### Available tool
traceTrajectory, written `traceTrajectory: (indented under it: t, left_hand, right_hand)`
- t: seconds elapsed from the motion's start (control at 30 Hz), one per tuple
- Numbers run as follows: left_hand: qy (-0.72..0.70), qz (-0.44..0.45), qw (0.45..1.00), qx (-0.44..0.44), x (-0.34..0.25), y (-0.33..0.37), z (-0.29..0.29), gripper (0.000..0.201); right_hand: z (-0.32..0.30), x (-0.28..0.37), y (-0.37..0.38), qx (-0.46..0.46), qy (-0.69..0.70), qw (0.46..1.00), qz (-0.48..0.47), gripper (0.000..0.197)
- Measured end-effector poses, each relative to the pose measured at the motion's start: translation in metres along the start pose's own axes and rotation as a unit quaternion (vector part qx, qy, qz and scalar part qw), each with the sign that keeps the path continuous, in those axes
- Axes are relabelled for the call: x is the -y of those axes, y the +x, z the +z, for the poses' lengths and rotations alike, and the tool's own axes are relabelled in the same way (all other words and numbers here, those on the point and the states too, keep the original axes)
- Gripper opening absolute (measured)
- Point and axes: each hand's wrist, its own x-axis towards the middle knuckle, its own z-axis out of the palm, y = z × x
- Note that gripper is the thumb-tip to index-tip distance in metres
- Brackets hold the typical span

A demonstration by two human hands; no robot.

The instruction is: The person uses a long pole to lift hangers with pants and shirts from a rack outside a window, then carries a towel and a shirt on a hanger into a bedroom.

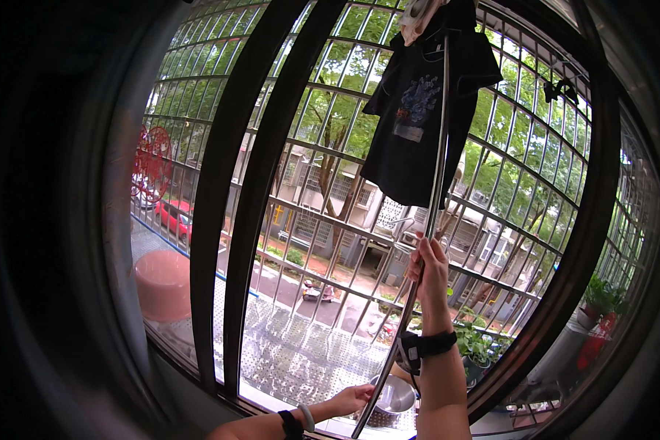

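A long metal clothes pole (441, 158) slants from the lower middle up to the top of the window opening. My right hand (430, 265) is wrapped round its middle, arm raised. Lower down, my left hand (353, 400) has its fingers closed at the pole's lower part. A black short-sleeved T-shirt (425, 139) with a blue-grey print on the front hangs behind the pole's upper end. Whether the pole's tip touches its hanger cannot be made out. Beside the shirt's collar hangs a pale cloth item (418, 20), partly cut off by the top edge.
Dark window frames (260, 183) stand left and right of the opening. Metal security bars (330, 158) close the space beyond, above a perforated metal ledge (286, 359). The ledge holds a pink basin (163, 284), a steel bowl (394, 396) and potted plants (477, 348). Black clips (561, 91) hang at upper right.
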Motion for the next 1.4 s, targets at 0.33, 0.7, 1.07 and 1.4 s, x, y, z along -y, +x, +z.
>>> traceTrajectory:
  t: [0.33,0.7,1.07,1.4]
  left_hand:
    - [-0.001,-0.010,0.999,0.039,-0.041,-0.015,-0.001,0.044]
    - [-0.006,-0.006,1.000,0.015,-0.053,-0.014,-0.014,0.035]
    - [0.231,-0.109,0.967,0.004,-0.070,-0.034,-0.031,0.042]
    - [0.346,0.304,0.799,-0.388,-0.214,0.015,-0.100,0.069]
  right_hand:
    - [0.023,0.028,0.032,0.014,-0.022,0.999,-0.043,0.026]
    - [0.043,0.041,0.031,-0.008,-0.077,0.994,-0.081,0.028]
    - [0.009,-0.017,-0.125,-0.071,-0.036,0.996,0.042,0.015]
    - [-0.019,-0.021,-0.238,-0.081,0.016,0.992,0.094,0.016]
